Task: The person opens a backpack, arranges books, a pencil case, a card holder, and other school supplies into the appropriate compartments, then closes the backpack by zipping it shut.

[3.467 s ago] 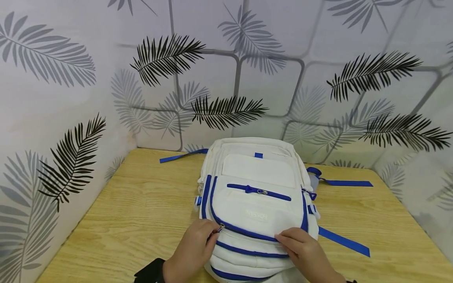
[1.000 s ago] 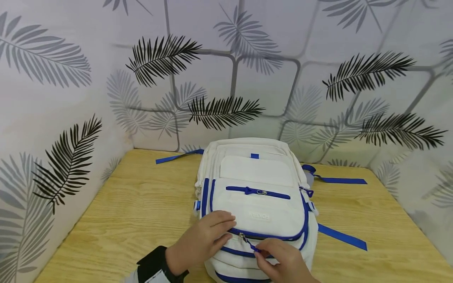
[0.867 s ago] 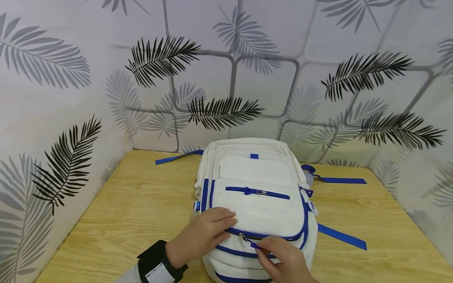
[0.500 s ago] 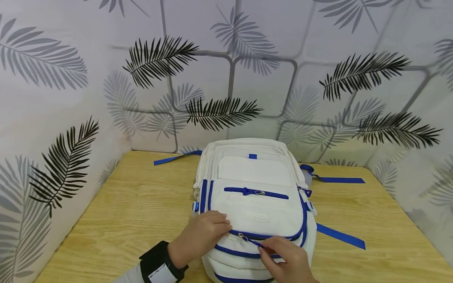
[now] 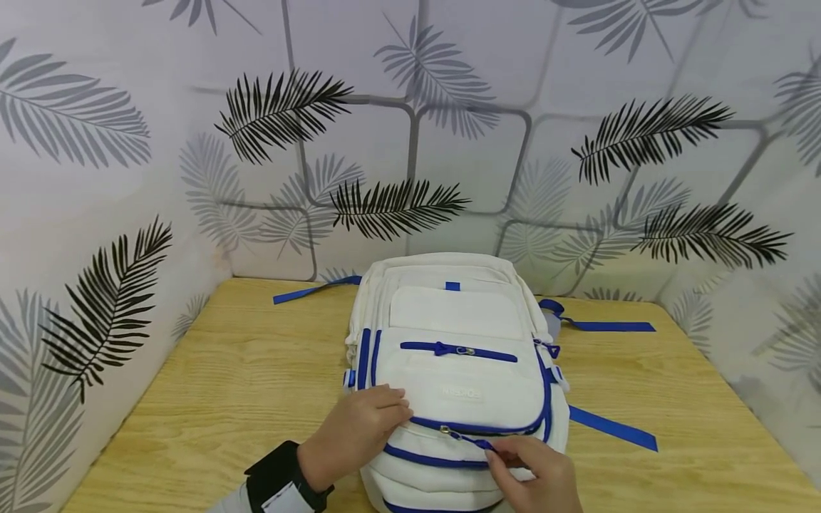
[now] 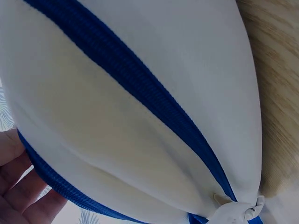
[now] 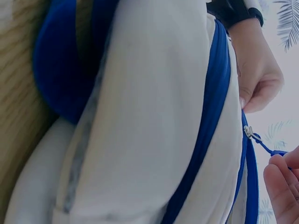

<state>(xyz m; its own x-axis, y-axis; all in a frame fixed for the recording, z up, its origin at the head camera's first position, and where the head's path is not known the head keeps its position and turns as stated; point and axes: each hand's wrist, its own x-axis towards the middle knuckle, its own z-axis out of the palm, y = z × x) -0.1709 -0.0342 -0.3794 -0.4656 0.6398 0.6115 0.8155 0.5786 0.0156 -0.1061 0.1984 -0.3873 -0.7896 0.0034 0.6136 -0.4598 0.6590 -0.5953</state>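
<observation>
A white backpack with blue trim lies front side up on the table. My right hand pinches the blue cord zipper pull of the front pocket's curved zipper, between thumb and fingers. The cord is drawn taut to the right from the metal slider. To the left of the slider, my left hand holds the pocket's lower left edge, its thumb by the zipper seam. In the right wrist view the zipper pull stretches from the slider to my right fingertips.
The wooden table extends to both sides of the backpack. Blue straps trail out on the right, and another blue strap at the back left. A wall with leaf patterns stands behind.
Earlier my left hand pinched the zipper pull at the pocket's left corner; now my right hand has it. The slider has moved right along the zipper, and my left hand has shifted to the pocket edge.
</observation>
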